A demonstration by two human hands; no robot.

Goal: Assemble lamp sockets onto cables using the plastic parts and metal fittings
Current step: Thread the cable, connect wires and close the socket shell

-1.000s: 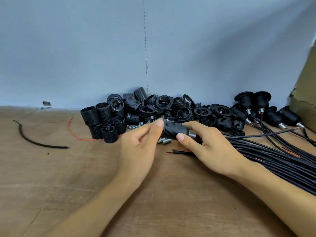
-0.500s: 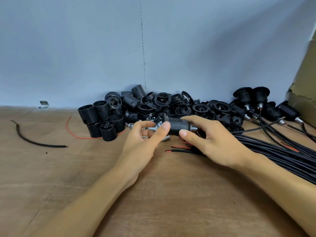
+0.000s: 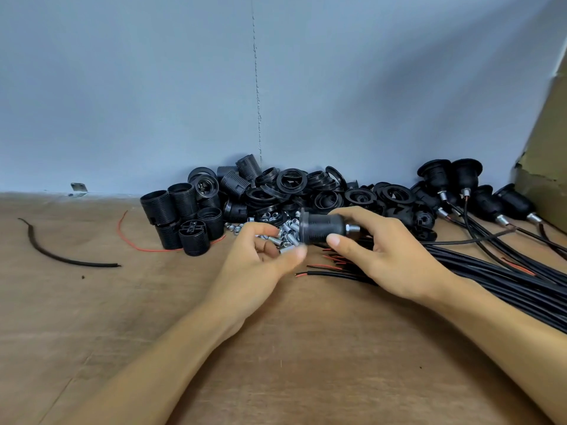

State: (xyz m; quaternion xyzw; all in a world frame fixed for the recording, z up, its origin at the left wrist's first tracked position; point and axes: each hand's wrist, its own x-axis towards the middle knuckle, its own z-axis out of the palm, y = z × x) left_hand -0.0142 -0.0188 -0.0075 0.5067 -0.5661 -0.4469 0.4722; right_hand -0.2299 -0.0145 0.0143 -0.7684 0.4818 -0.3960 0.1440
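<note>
— Whereabouts of the socket (image 3: pixel 322 230)?

— Up off the table (image 3: pixel 92 302), just in front of the plastic parts (image 3: pixel 276 191). Pinched in the right hand (image 3: pixel 389 259), with thumb under the body and fingers over the top, close to the metal fitting (image 3: pixel 352 229).

— Why gripped that way?

— Probably to leave the flanged end bare for the left hand (image 3: pixel 260 259), and to keep the fitting end turned toward the cables (image 3: pixel 491 280) on the right.

— And the left hand?

— Palm up, loosely half-curled, with nothing plainly in it. Thumb tip just beside the flange. Too blurred to say whether touching or not.

— Pointing which way?

— Lying level, with the long axis running left to right. Wide mouth to the left, fitting to the right.

— Why the metal tubes (image 3: pixel 287 233) right there?

— Presumably for easy reach: heaped just behind the hands, between the plastic parts and the stripped cable ends. Finished sockets (image 3: pixel 460 185) parked at far right, out of the way, with cables trailing toward the near edge.
</note>
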